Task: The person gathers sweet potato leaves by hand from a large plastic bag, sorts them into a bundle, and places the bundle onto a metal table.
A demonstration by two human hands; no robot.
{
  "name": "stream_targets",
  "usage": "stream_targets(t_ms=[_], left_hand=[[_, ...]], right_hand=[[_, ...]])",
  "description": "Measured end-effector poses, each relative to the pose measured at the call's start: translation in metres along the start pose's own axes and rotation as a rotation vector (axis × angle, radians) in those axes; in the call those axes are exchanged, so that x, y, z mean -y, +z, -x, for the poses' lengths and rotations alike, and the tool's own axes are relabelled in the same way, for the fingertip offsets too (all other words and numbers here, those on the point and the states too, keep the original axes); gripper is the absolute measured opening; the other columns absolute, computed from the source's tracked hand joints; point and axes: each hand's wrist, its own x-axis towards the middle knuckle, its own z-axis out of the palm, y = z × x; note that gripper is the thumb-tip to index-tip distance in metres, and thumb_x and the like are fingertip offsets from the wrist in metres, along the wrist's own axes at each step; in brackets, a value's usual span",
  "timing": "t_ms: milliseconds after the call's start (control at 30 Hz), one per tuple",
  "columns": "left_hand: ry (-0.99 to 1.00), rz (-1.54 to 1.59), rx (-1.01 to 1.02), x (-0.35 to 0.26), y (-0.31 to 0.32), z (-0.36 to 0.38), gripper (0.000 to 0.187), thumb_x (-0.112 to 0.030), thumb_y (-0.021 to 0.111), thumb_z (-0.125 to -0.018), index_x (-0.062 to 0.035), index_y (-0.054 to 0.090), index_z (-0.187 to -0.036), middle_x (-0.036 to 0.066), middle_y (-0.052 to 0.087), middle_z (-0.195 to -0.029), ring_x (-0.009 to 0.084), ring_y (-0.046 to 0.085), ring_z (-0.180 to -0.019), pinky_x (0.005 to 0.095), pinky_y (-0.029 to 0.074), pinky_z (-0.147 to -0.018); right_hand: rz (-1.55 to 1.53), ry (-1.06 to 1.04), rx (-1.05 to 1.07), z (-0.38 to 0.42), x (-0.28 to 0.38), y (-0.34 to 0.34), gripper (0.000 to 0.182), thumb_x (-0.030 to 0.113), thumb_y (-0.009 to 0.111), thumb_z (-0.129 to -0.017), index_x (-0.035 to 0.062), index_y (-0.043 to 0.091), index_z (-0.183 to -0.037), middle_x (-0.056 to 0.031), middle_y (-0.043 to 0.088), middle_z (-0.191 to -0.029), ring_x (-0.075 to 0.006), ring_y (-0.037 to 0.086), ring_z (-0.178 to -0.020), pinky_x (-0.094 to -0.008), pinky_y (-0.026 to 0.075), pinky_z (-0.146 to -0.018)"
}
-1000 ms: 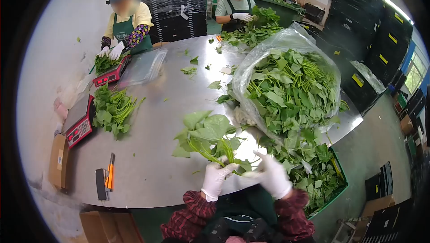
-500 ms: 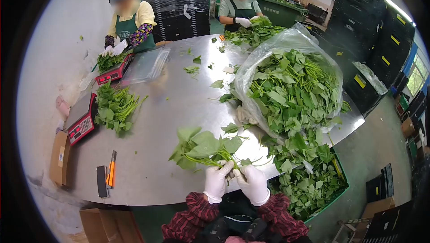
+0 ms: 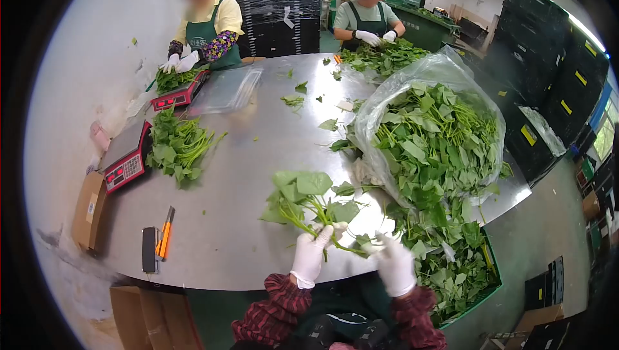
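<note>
My left hand (image 3: 309, 256), in a white glove, is closed around the stems of a small bunch of leafy greens (image 3: 303, 198). The bunch tilts up and left over the steel table, and some stems stick out to the right. To the right of the bunch is my right hand (image 3: 396, 265), also gloved and smeared by motion; whether its fingers hold a stem or leaf cannot be made out. Beside that hand, loose greens fill a green crate (image 3: 493, 279) at the table's edge. Behind it, a large clear plastic bag (image 3: 369, 132) bulges with more greens.
On the left of the steel table (image 3: 238, 227) are a red scale (image 3: 126, 168), a pile of greens (image 3: 177, 150), an orange cutter (image 3: 165, 237) and a black case (image 3: 149, 250). Two co-workers handle greens across the table, one at another scale (image 3: 182, 95). Clear plastic sheets (image 3: 225, 89) lie nearby.
My right hand has parted from my left and moved right and slightly down. The bunch stays in my left hand, its leaves turned more upright. The view has shifted slightly.
</note>
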Motion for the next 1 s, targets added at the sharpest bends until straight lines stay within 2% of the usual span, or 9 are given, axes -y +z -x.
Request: stream_targets(t_ms=[67,233,400,467,567,700,733,800,1000], left_hand=[[-0.064,0.019,0.033,0.003,0.008,0.005,0.024,-0.014,0.051,-0.093,0.0072,0.059,-0.1,0.013,0.061,-0.107,0.0188,0.059,-0.1,0.0294,0.046,-0.091],[-0.007,-0.147,0.004,0.006,0.001,0.013,0.017,-0.01,0.057,-0.09,0.0032,0.062,-0.099,0.005,0.064,-0.09,0.0085,0.055,-0.072,0.0212,0.044,-0.061],[-0.039,0.022,-0.06,-0.006,0.007,0.007,0.018,-0.012,0.054,-0.091,0.0046,0.059,-0.097,0.006,0.062,-0.089,0.0126,0.06,-0.073,0.0248,0.049,-0.066],[-0.037,0.08,-0.076,-0.015,0.007,0.003,0.02,-0.014,0.052,-0.092,0.0053,0.057,-0.095,0.008,0.061,-0.088,0.0149,0.061,-0.071,0.0275,0.051,-0.069],[0.049,-0.295,-0.036,-0.01,-0.009,-0.003,0.024,-0.017,0.049,-0.095,0.0052,0.056,-0.094,0.01,0.062,-0.084,0.0159,0.063,-0.067,0.0284,0.053,-0.065],[-0.015,-0.567,-0.023,-0.004,-0.001,-0.001,0.029,-0.02,0.054,-0.092,0.002,0.058,-0.074,0.008,0.061,-0.069,0.0173,0.06,-0.057,0.0277,0.046,-0.053],[-0.018,-0.562,-0.014,0.011,-0.005,0.0,0.029,-0.02,0.054,-0.092,0.002,0.058,-0.074,0.008,0.061,-0.069,0.0173,0.06,-0.057,0.0277,0.046,-0.053],[0.509,-1.025,0.111,0.046,-0.019,-0.002,0.023,-0.026,0.056,-0.087,-0.003,0.06,-0.085,0.012,0.061,-0.066,0.0258,0.06,-0.055,0.0334,0.045,-0.05],[0.498,-1.412,0.106,0.011,0.018,0.026,0.022,-0.023,0.06,-0.08,-0.0076,0.058,-0.095,0.011,0.059,-0.072,0.0297,0.058,-0.061,0.0414,0.046,-0.054]], right_hand=[[-0.003,-0.138,0.029,-0.001,0.027,0.018,0.04,0.032,0.072,-0.074,0.0034,0.057,-0.098,-0.0098,0.057,-0.068,-0.0242,0.058,-0.058,-0.0345,0.046,-0.051],[0.005,-0.327,0.043,-0.001,0.026,0.049,0.015,0.016,0.064,-0.077,0.0059,0.054,-0.083,-0.0082,0.049,-0.064,-0.0239,0.056,-0.058,-0.0352,0.044,-0.051],[-0.161,-0.415,0.03,0.003,0.027,0.037,0.008,0.011,0.061,-0.081,0.0041,0.056,-0.081,-0.0103,0.054,-0.063,-0.0247,0.056,-0.054,-0.0357,0.044,-0.046],[-0.46,0.145,-0.168,0.005,0.029,0.029,0.017,0.015,0.064,-0.082,0.0019,0.058,-0.072,-0.0074,0.054,-0.059,-0.0181,0.054,-0.045,-0.0322,0.041,-0.041],[-0.21,0.516,0.217,-0.009,-0.001,0.011,0.027,0.02,0.068,-0.083,-0.0021,0.062,-0.068,-0.0079,0.059,-0.062,-0.0094,0.052,-0.046,-0.0241,0.039,-0.04],[-0.701,0.447,0.211,0.003,-0.008,0.038,0.034,0.022,0.067,-0.083,-0.004,0.063,-0.105,-0.0028,0.063,-0.071,-0.0074,0.055,-0.056,-0.0217,0.043,-0.046],[-0.666,0.387,0.285,0.0,0.005,0.037,0.035,0.023,0.067,-0.083,-0.0047,0.06,-0.104,-0.0028,0.063,-0.071,-0.0076,0.056,-0.058,-0.0208,0.044,-0.047],[-0.361,0.276,0.433,-0.006,0.018,0.041,0.039,0.029,0.068,-0.082,-0.0067,0.059,-0.096,-0.0128,0.064,-0.075,-0.0148,0.06,-0.065,-0.029,0.049,-0.06],[-0.947,0.702,0.279,-0.022,0.025,0.029,0.035,0.033,0.061,-0.087,-0.0005,0.057,-0.077,-0.0085,0.063,-0.067,-0.0067,0.048,-0.044,-0.0197,0.038,-0.041]])
